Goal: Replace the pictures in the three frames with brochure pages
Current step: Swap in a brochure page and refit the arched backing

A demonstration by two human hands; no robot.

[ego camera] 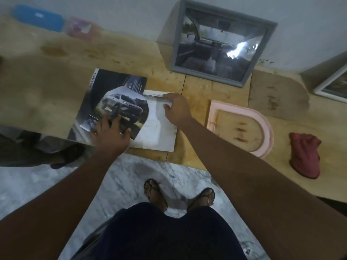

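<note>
A car brochure (112,94) lies open on the wooden table (47,91), near its front edge. My left hand (110,134) presses flat on a rounded cut-out car picture on the left page, fingers spread. My right hand (177,109) pinches the top edge of the pale right page (159,128). A grey frame (221,44) holding a car-interior picture leans against the wall behind. An empty pink arch-shaped frame (262,121) lies flat to the right. A white frame (332,87) leans at the far right edge.
A crumpled red cloth (304,156) lies at the table's right front. A blue case (37,17) and a pink packet (80,28) sit at the back left. Below are a marble floor (131,175) and my sandalled feet.
</note>
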